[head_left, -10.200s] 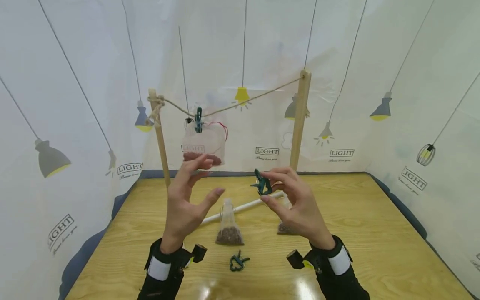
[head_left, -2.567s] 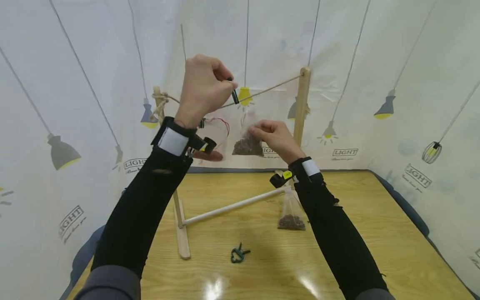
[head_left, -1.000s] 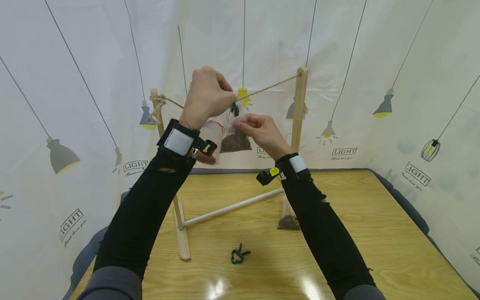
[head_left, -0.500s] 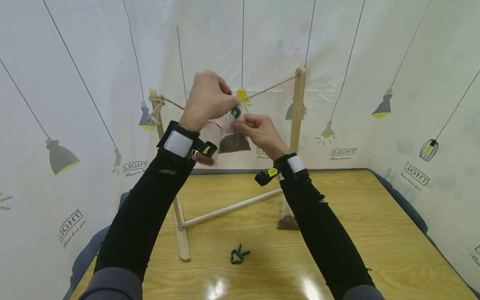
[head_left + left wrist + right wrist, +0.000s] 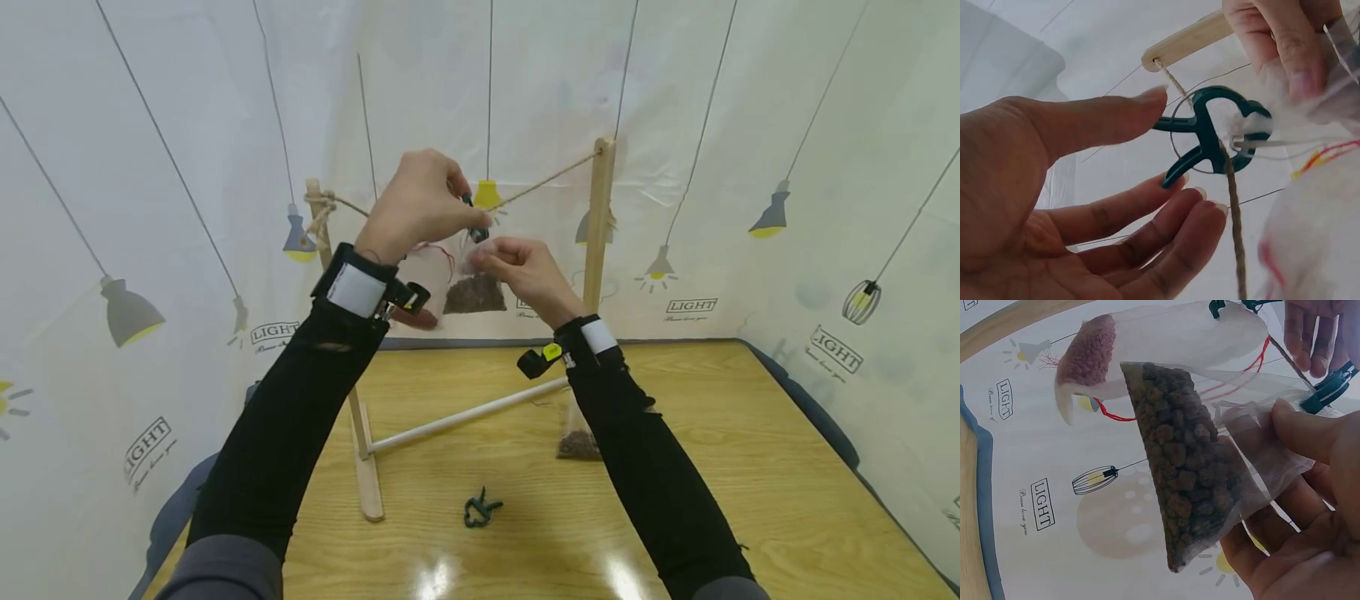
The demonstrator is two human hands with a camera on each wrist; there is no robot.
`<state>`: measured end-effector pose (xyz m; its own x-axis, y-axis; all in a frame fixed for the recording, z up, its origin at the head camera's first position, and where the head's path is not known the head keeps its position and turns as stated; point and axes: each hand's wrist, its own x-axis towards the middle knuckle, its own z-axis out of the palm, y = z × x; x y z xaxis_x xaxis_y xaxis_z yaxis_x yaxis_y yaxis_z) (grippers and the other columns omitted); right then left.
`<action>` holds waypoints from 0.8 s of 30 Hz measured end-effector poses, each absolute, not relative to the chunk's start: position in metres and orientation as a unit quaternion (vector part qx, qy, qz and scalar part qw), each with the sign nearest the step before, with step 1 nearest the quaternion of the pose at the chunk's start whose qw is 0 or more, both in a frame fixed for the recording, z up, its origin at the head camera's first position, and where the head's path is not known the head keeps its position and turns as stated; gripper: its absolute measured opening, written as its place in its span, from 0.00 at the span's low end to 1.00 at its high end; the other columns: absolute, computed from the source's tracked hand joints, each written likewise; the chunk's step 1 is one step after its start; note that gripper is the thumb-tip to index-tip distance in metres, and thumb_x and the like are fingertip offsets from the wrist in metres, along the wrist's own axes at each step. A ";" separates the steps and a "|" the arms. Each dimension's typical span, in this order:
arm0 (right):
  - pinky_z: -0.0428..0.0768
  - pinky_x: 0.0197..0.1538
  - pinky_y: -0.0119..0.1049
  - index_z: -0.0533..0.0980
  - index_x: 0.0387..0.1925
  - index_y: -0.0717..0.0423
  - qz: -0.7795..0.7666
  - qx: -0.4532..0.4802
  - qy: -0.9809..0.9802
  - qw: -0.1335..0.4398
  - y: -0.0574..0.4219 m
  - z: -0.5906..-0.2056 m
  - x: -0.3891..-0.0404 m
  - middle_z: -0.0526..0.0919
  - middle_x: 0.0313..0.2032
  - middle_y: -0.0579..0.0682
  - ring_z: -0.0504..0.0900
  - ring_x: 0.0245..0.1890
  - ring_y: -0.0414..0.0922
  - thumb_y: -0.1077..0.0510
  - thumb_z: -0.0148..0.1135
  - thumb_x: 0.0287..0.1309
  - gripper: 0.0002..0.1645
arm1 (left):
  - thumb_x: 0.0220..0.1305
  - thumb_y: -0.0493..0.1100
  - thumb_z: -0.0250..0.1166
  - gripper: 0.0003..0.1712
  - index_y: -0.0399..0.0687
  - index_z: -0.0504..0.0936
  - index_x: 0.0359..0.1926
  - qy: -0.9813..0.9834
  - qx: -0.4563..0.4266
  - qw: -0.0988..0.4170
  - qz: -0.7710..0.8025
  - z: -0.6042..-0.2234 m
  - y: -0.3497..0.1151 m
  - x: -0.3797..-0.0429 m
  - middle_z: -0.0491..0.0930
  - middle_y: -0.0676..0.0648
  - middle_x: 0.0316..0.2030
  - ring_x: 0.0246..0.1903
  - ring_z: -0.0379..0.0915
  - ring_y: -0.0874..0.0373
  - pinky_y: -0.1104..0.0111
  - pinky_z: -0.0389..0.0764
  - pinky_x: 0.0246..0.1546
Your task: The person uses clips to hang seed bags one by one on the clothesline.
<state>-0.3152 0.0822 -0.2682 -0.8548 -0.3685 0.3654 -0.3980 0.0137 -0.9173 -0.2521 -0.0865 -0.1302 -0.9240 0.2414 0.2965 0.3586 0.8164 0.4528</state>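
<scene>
Pinching the green clip [image 5: 1209, 134] by its handles, the left hand [image 5: 422, 207] held it at the rope [image 5: 1235, 228]; the right hand [image 5: 528, 273] gripped the mesh bag [image 5: 1179, 456] — its filled end hung below the rope.

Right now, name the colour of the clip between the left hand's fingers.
Dark teal-green; the clip shows best in the left wrist view.

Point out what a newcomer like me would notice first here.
Probably the centre: the left hand grips a green clip at the rope, and just below it the right hand pinches a sheer bag of brown lumps. The lamps drawn across the pale backdrop behind likely come next. Lower down, a second green clip lies on the wooden table.
</scene>
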 end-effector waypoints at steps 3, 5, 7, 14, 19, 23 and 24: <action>0.78 0.69 0.45 0.84 0.45 0.54 0.645 0.263 -0.718 0.006 0.084 -0.271 -0.316 0.89 0.46 0.45 0.82 0.58 0.45 0.51 0.62 0.73 0.12 | 0.62 0.50 0.74 0.23 0.39 0.83 0.51 -0.949 -0.164 0.100 -0.249 -0.131 -0.086 -0.252 0.82 0.43 0.49 0.40 0.80 0.50 0.61 0.83 0.38; 0.78 0.69 0.46 0.84 0.44 0.54 0.641 0.263 -0.721 0.001 0.085 -0.274 -0.316 0.88 0.47 0.46 0.82 0.58 0.46 0.50 0.61 0.73 0.13 | 0.62 0.50 0.74 0.24 0.39 0.83 0.52 -0.953 -0.167 0.094 -0.235 -0.132 -0.086 -0.251 0.82 0.43 0.50 0.39 0.81 0.51 0.62 0.84 0.37; 0.78 0.67 0.47 0.83 0.44 0.53 0.638 0.259 -0.725 -0.003 0.086 -0.276 -0.316 0.88 0.47 0.47 0.82 0.55 0.46 0.49 0.61 0.73 0.13 | 0.63 0.50 0.73 0.25 0.39 0.83 0.54 -0.956 -0.171 0.089 -0.219 -0.134 -0.085 -0.252 0.82 0.42 0.52 0.37 0.82 0.51 0.63 0.84 0.36; 0.76 0.61 0.51 0.84 0.46 0.52 0.636 0.249 -0.730 -0.017 0.088 -0.284 -0.317 0.85 0.49 0.48 0.78 0.51 0.46 0.47 0.59 0.74 0.15 | 0.63 0.50 0.73 0.25 0.40 0.83 0.56 -0.961 -0.182 0.088 -0.189 -0.139 -0.085 -0.254 0.81 0.42 0.57 0.34 0.80 0.52 0.64 0.82 0.32; 0.73 0.72 0.51 0.80 0.59 0.49 0.618 0.267 -0.739 -0.030 0.094 -0.287 -0.316 0.84 0.59 0.51 0.78 0.64 0.48 0.43 0.59 0.73 0.22 | 0.63 0.50 0.73 0.24 0.40 0.83 0.55 -0.961 -0.188 0.095 -0.178 -0.141 -0.085 -0.253 0.83 0.42 0.56 0.39 0.80 0.51 0.63 0.82 0.37; 0.66 0.77 0.56 0.71 0.70 0.45 0.614 0.276 -0.738 -0.038 0.100 -0.289 -0.314 0.78 0.67 0.50 0.73 0.70 0.49 0.42 0.61 0.71 0.31 | 0.63 0.49 0.73 0.26 0.42 0.82 0.58 -0.959 -0.190 0.093 -0.189 -0.143 -0.086 -0.252 0.81 0.40 0.57 0.47 0.80 0.49 0.60 0.84 0.44; 0.65 0.77 0.57 0.68 0.72 0.44 0.614 0.277 -0.738 -0.040 0.101 -0.290 -0.314 0.77 0.69 0.51 0.72 0.71 0.49 0.42 0.61 0.71 0.33 | 0.62 0.49 0.74 0.27 0.42 0.81 0.59 -0.958 -0.193 0.096 -0.191 -0.144 -0.087 -0.252 0.80 0.40 0.58 0.50 0.79 0.48 0.59 0.84 0.46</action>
<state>-0.3137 0.1015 -0.2898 -0.8434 -0.4575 0.2819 -0.3602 0.0921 -0.9283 -0.2520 -0.0871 -0.1438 -0.9075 0.3321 0.2571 0.4054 0.8527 0.3296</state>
